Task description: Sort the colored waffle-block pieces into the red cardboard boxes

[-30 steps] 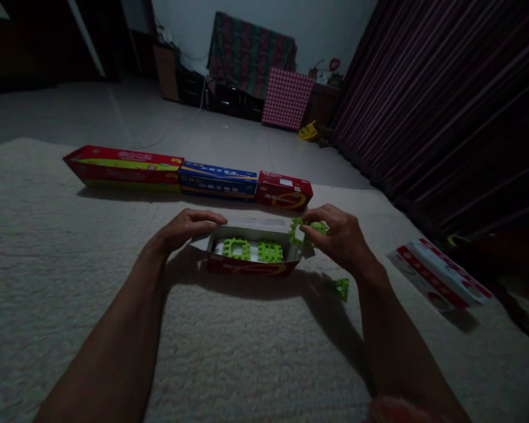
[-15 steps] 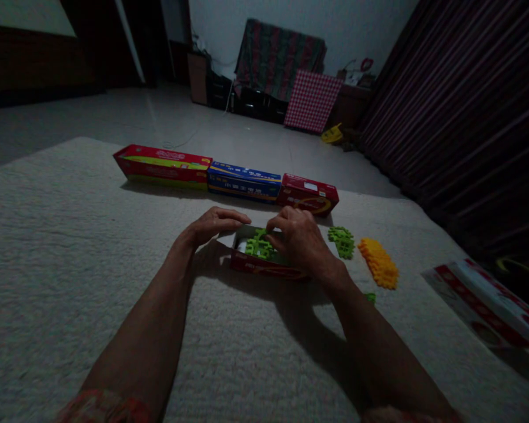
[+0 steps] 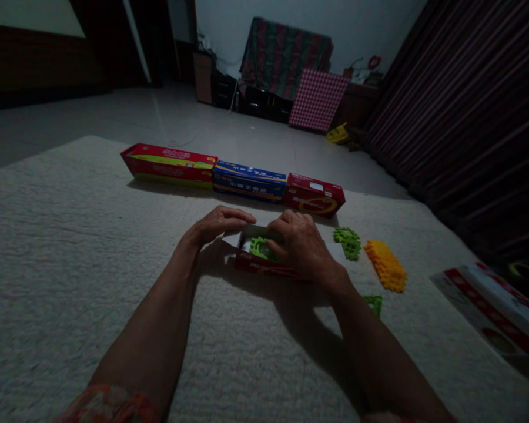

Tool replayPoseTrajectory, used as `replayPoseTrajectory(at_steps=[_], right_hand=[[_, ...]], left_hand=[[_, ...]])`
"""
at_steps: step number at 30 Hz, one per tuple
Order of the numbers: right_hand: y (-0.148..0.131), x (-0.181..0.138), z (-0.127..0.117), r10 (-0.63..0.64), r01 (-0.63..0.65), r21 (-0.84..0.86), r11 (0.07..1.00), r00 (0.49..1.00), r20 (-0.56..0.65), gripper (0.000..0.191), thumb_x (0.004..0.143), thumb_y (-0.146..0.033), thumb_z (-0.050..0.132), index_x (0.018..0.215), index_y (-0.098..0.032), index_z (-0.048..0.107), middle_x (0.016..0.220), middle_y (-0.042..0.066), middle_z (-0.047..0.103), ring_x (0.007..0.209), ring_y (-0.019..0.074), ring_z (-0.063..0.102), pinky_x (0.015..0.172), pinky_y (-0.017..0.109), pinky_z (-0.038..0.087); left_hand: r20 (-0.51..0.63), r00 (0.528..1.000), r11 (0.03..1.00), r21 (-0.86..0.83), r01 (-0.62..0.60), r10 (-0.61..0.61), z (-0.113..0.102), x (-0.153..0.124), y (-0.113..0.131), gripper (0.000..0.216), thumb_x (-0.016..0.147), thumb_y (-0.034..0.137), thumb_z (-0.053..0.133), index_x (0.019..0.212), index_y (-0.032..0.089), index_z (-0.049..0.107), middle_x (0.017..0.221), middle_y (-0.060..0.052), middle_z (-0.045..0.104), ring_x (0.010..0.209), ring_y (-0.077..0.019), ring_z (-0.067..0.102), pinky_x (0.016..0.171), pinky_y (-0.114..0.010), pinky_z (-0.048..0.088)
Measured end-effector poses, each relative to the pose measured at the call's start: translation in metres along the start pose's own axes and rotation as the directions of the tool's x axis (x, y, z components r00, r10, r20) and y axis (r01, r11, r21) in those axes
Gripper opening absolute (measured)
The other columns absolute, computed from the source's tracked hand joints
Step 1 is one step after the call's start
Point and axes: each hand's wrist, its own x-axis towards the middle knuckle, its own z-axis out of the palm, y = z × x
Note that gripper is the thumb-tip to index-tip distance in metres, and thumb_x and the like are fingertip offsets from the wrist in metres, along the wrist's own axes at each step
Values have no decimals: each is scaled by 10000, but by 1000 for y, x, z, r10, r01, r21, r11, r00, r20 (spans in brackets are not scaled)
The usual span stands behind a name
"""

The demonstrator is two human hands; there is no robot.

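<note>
Green notched piece (image 3: 258,247) lies inside the open red box (image 3: 258,265), near its left end, and from my distant seat I see only part of it, because the right hand (image 3: 300,242) covers the rest of the opening. The fingers of this hand are bent down into the box, the thumb beside the piece; whether they pinch it, I cannot tell. The left hand (image 3: 218,223) rests at the far left corner of the box, its fingers stretched and close together; if the thumb presses anything, this I cannot tell also. To do this step well, I would let the left hand steady the box only lightly, so that the thin wall does not bend, and I would guide the right fingertips flat along the piece — its teeth could catch on the cardboard edge. Now I count: one open box; one green piece surely visible in it; on the mat (image 3: 247,346), one green cluster (image 3: 347,242) and one orange stack (image 3: 385,265), both too dim for counting the pieces; one green triangular piece (image 3: 374,305), partly behind the right forearm; three closed boxes in a row — red-and-yellow (image 3: 171,166), blue (image 3: 249,183), dark red (image 3: 315,194); and one red-and-white carton (image 3: 489,311) at the right.
</note>
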Motion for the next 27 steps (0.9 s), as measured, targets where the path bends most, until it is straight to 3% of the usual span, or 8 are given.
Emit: replayPoseTrajectory(at_steps=[4,7,12,16,19,27], right_hand=[[21,-8,-15,48,-40,110,993,997,-67,73,892,-261,661,922,-225,717,921,58,647,853,216,589,782,359,429],[55,-24,-29,154,-137,128,982,979,-132,111,890,-259,630,872,-221,733,895,64,667,845,216,621,778,352,467],[125,-68,-37,400,-409,-12,912,897,-190,141,859,-236,626,863,-198,762,906,91,705,847,229,653,804,351,495],[160,-100,-29,555,-572,-145,807,819,-145,196,866,-220,600,931,-202,784,943,98,727,876,233,662,824,347,492],[168,-110,-18,608,-612,-190,768,789,-87,224,865,-208,604,1002,-212,782,1000,100,726,919,233,656,846,344,481],[158,-110,3,604,-605,-176,777,794,-60,287,861,-170,578,1094,-219,738,1094,120,668,1026,273,615,967,417,431]], left_hand=[[-3,1000,1000,17,-3,3,1,-1,3,253,677,338,748,895,227,811,1038,-61,775,1023,-248,673,933,-400,509],[-24,1000,999,50,-4,5,0,-2,4,244,683,348,749,891,240,817,1036,-57,778,1050,-255,669,940,-397,510],[-43,999,997,73,4,-1,2,-4,7,285,679,404,771,906,238,820,1062,-67,781,1083,-278,665,956,-409,511],[-67,997,994,107,32,-25,4,-4,10,347,658,486,791,903,243,822,1099,-75,781,1132,-309,652,985,-432,506],[-75,996,991,121,55,-46,3,-4,11,355,641,490,804,901,249,822,1142,-71,776,1165,-313,645,1040,-442,478],[-58,998,995,98,35,-29,1,-2,9,243,679,345,804,899,242,825,1157,-71,774,1186,-295,643,1111,-440,422]])
